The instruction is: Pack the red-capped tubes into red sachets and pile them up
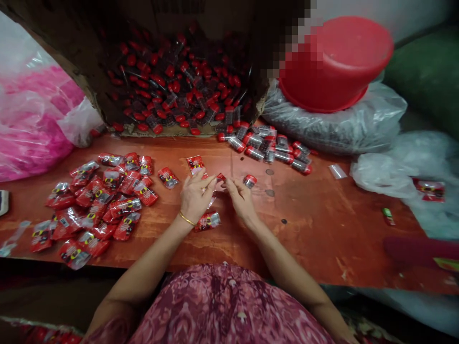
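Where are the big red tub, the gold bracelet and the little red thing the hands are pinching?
Red tub (332,83), head view: on its curved side.
Gold bracelet (187,220), head view: on its band.
Little red thing (221,177), head view: on its uncovered upper part.

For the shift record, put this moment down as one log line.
left hand: pinching packet | right hand: on same packet | left side: packet pile | ahead: carton of tubes

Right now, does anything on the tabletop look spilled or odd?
Red-capped clear plastic tubes lie in a loose heap just outside the open brown cardboard box, perhaps spilled from it. The box's edge looks ragged. One small green object lies apart at right.
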`<move>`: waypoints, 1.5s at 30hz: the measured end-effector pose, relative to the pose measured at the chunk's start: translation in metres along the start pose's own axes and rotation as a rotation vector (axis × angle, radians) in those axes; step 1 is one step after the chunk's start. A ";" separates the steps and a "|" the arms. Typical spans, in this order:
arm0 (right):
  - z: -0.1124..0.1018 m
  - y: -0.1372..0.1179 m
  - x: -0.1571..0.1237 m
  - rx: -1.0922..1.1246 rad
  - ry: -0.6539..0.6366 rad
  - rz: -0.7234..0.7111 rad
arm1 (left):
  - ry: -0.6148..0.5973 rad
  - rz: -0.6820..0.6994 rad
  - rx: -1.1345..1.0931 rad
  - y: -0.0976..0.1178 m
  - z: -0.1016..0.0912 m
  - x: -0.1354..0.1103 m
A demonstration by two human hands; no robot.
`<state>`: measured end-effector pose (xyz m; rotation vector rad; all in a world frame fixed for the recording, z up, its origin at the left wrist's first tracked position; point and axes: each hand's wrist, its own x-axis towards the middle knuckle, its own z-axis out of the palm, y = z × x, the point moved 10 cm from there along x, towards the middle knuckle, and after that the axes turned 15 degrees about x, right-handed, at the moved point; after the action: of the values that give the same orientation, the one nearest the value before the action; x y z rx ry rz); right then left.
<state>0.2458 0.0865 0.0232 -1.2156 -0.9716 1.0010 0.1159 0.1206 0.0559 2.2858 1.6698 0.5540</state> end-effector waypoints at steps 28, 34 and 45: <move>-0.016 -0.010 -0.005 -0.390 0.040 -0.095 | -0.232 -0.688 -1.250 -0.014 0.049 -0.024; -0.073 -0.008 0.009 -1.017 0.305 0.109 | -0.213 -0.745 -1.287 -0.025 0.046 -0.019; -0.070 0.003 -0.021 -0.501 0.014 0.011 | -0.425 -0.803 -1.415 -0.017 0.064 -0.031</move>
<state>0.3072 0.0481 0.0120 -1.6358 -1.2503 0.7756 0.1218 0.0973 -0.0127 0.6010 1.1324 0.6406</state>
